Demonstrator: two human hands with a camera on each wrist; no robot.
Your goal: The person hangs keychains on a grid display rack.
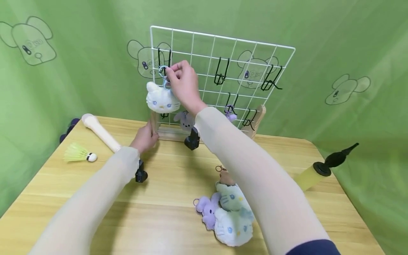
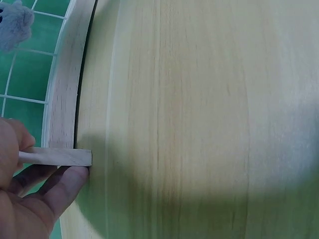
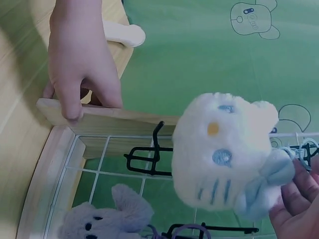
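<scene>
My right hand (image 1: 186, 83) pinches the light blue ring of a white cat plush keychain (image 1: 162, 101) at the upper left of a white wire grid rack (image 1: 223, 37). In the head view the ring overlaps a black hook (image 1: 158, 54) there. The plush dangles below the fingers, its blue bow (image 3: 271, 181) showing in the right wrist view. Low at the rack's left end, my left hand (image 1: 145, 138) grips the upright wooden end piece (image 2: 60, 157) of the stand, thumb and fingers on opposite sides. A grey-purple plush (image 1: 186, 120) hangs low on the grid.
Several plush keychains, including a purple one (image 1: 208, 212) and a white cat (image 1: 234, 230), lie piled on the table. A shuttlecock (image 1: 78, 154) and a pale rod (image 1: 100, 132) lie left; a yellow cylinder (image 1: 307, 179) with a black top stands right. Other black hooks (image 1: 220, 78) hang on the grid.
</scene>
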